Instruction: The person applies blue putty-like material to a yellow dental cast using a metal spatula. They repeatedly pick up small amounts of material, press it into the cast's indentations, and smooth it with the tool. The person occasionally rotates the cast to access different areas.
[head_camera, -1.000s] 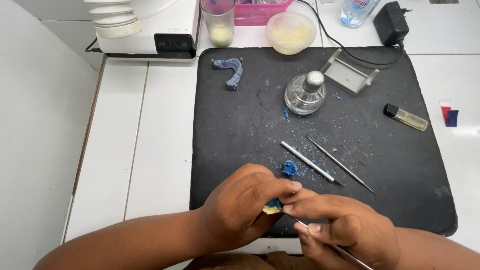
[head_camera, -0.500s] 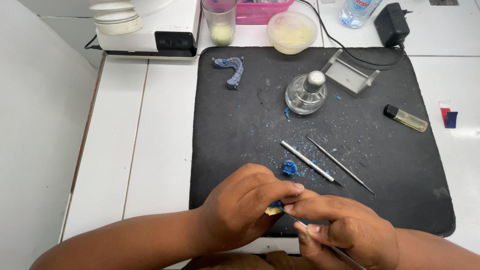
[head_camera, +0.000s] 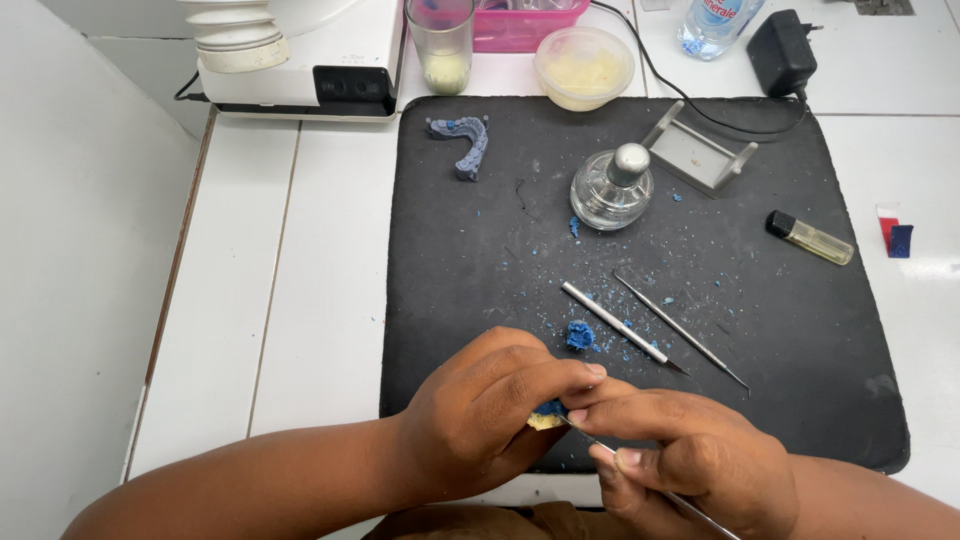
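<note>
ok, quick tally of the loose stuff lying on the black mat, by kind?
Metal hand tools: 2 (thick-handled tool, thin pick)
Glass burner: 1
Grey dental arch model: 1
Lighter: 1
Grey stand: 1
Blue wax lump: 1
Total: 7

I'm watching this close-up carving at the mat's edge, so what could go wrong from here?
The thin metal tool in the right hand points at the left hand pinching the small blue and yellow piece; a slip could prick a finger. The piece sits near the black mat edge, so it might drop off.
</note>
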